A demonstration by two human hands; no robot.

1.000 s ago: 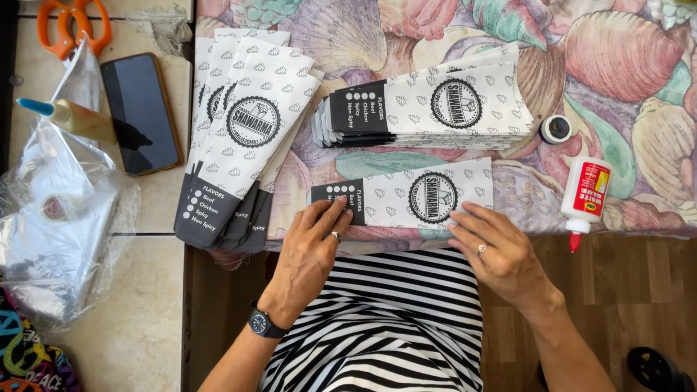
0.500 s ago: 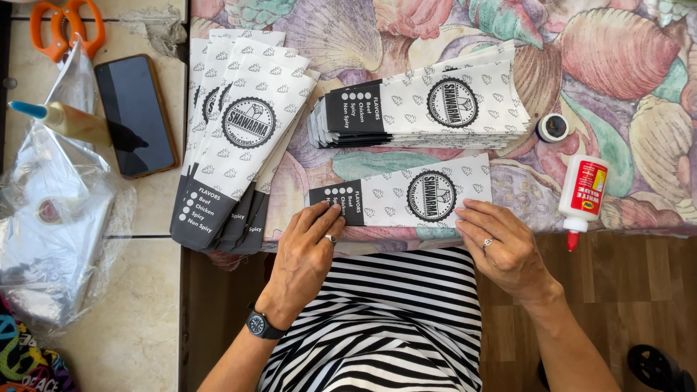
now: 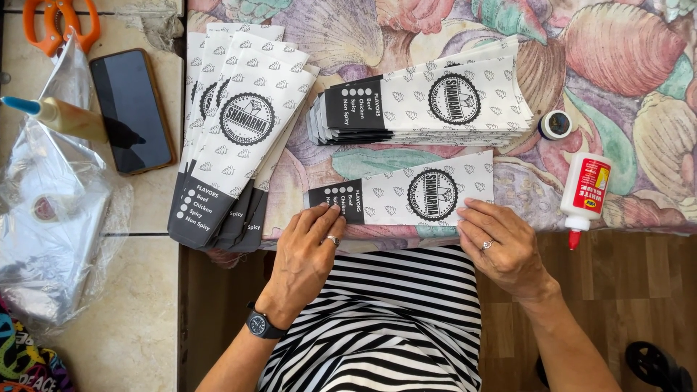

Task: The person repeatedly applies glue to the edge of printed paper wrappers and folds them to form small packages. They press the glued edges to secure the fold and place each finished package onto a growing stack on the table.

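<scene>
Both hands lie flat and open on 1 printed paper sleeve [image 3: 406, 194], gripping nothing. The left hand [image 3: 308, 247] rests its spread fingertips on the sleeve's narrow black end, a ring on 1 finger and a dark watch [image 3: 259, 324] at the wrist. The right hand [image 3: 499, 243], also ringed, presses its fingers on the sleeve's lower right corner at the wide white end.

The sleeve lies at the near edge of the shell-patterned cloth [image 3: 610, 65], just above the person's striped top [image 3: 377, 319]. Its long axis runs left to right, tilted slightly upward at the right; it tapers toward the left, so the black end points left and the broad end points right. A round black emblem sits near its middle.

Just beyond the sleeve lies a stack of like sleeves [image 3: 428, 101], set the same way. Left of the sleeve, a second fanned pile [image 3: 236, 131] runs away from the person, black ends nearest, overhanging the cloth's edge. Right of the sleeve stands a white glue bottle [image 3: 584, 190] with a red label, nozzle toward the person, and beyond it a small tape roll [image 3: 555, 124]. Far left of the sleeve are a dark phone [image 3: 133, 110], orange-handled scissors [image 3: 56, 23], another glue bottle [image 3: 62, 116] and a clear plastic bag [image 3: 51, 232]. Nothing lies between the hands and the sleeve.
</scene>
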